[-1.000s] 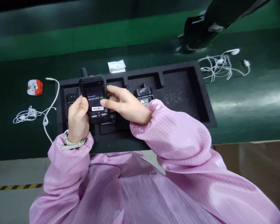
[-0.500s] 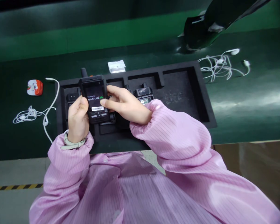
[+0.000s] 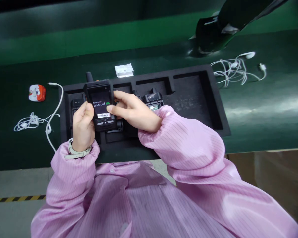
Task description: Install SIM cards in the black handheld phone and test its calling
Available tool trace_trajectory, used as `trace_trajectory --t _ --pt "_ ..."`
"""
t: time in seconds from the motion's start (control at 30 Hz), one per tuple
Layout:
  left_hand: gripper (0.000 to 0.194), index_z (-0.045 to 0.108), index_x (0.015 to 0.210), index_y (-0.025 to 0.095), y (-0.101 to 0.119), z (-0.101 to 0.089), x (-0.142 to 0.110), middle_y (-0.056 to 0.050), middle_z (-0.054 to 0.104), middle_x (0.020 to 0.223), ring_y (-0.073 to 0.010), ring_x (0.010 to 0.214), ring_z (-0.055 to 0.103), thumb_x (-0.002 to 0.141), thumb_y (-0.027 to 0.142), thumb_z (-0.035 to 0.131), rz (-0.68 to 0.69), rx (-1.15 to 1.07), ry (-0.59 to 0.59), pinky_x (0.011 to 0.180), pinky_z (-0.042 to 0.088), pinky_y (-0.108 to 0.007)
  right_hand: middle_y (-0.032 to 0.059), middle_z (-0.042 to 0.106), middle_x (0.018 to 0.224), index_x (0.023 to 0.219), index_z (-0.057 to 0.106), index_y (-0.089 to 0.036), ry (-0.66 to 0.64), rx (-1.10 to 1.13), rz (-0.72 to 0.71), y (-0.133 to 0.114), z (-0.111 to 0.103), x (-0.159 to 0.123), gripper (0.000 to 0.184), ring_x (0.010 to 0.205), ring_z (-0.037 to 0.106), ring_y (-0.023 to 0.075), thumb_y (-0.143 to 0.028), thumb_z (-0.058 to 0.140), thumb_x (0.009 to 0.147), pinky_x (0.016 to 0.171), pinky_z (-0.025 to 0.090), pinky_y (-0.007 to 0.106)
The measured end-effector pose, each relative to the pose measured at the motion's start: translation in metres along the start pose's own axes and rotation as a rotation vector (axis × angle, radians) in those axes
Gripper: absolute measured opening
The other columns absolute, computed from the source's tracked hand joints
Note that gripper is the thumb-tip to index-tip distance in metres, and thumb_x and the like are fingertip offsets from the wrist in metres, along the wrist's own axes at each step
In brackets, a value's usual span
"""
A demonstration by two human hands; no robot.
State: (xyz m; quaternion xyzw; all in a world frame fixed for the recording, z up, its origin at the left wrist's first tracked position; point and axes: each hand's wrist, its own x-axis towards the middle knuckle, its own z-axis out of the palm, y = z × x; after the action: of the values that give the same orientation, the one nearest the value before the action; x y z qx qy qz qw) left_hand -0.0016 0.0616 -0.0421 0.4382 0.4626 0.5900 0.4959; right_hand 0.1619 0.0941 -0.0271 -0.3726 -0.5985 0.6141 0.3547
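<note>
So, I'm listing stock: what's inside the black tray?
In the tray: a left-end device, a middle device, black parts between. The right hand, left hand and held phone cover whatever else lies below.

Dark green table [image 3: 263, 109] under black tray [image 3: 186, 74]

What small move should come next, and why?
I'd probably ease the thumb of the right hand off the screen of the handset: it rests over the edge of the green logo beside "Powered by android", while the left hand supports the opposite side.
</note>
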Motion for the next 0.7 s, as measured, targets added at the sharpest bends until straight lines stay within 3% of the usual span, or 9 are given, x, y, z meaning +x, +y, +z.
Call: trace_trajectory --t 0.13,0.33,0.53,0.7 --pt "0.032 0.072 0.083 0.020 0.0003 0.0001 -0.0006 -0.008 0.078 0.096 -0.0309 0.115 0.073 0.090 0.051 0.073 0.002 -0.022 0.000 0.096 0.062 -0.041 -0.0051 0.054 0.079 0.096 0.056 -0.017 -0.002 -0.002 -0.009 0.0007 -0.0005 0.0004 0.008 0.053 0.041 0.0044 -0.020 0.063 0.092 0.049 0.030 0.022" --pt "0.039 0.059 0.065 0.022 0.0015 0.0007 -0.0011 -0.004 0.071 0.077 -0.0305 0.113 0.073 0.088 0.048 0.077 0.007 -0.046 0.020 0.098 0.062 -0.040 -0.0048 0.054 0.080 0.094 0.055 -0.018 -0.002 -0.012 0.005 -0.0004 -0.0002 0.0000 0.009 0.053 0.041 0.0051 -0.022 0.063 0.092 0.049 0.030 0.024" --pt "0.033 0.067 0.076 0.020 0.0007 0.0000 -0.0002 -0.008 0.077 0.095 -0.0306 0.115 0.073 0.089 0.049 0.075 -0.005 -0.045 -0.003 0.097 0.062 -0.040 -0.0053 0.054 0.078 0.092 0.055 -0.019 -0.001 -0.009 -0.001 -0.0012 -0.0002 0.0001 0.008 0.053 0.041 0.0049 -0.020 0.063 0.092 0.049 0.030 0.022" --pt "0.031 0.071 0.081 0.021 0.0009 0.0002 0.0000 -0.007 0.078 0.096 -0.0299 0.114 0.073 0.090 0.050 0.073 0.001 -0.031 -0.006 0.096 0.062 -0.039 -0.0052 0.054 0.079 0.093 0.055 -0.018 0.000 -0.009 0.004 -0.0013 0.0002 0.0007 0.008 0.052 0.042 0.0049 -0.020 0.063 0.092 0.049 0.030 0.023"
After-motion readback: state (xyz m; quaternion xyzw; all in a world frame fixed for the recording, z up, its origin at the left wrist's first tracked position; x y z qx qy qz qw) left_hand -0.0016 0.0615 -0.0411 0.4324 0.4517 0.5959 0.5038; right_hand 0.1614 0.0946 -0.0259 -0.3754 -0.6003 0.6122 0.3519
